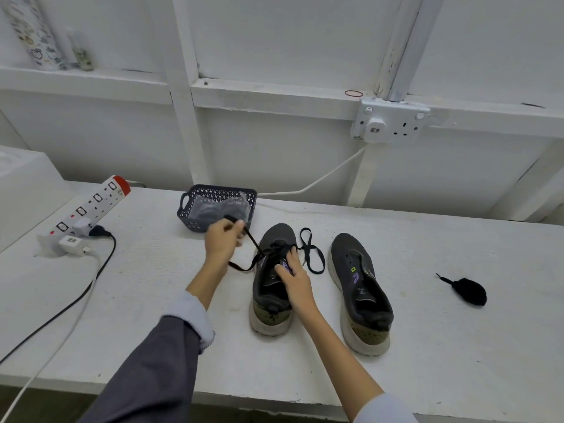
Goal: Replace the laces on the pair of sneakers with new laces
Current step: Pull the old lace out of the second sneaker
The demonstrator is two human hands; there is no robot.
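Two dark grey sneakers with pale soles stand toe-away on the white table. The left sneaker (270,303) carries a black lace (314,254) through its front eyelets, one end looping on the table to its right. My left hand (221,239) grips the lace's other end and holds it up and to the left, taut. My right hand (294,277) rests on the left sneaker's tongue, fingers curled at the eyelets. The right sneaker (360,288) has no lace. A bundled black lace (468,291) lies at the far right.
A dark plastic basket (189,221) with clear packets stands behind my left hand. A white power strip (88,212) with plugs and cables lies at the left. A wall socket (390,123) is mounted on the wall above the table.
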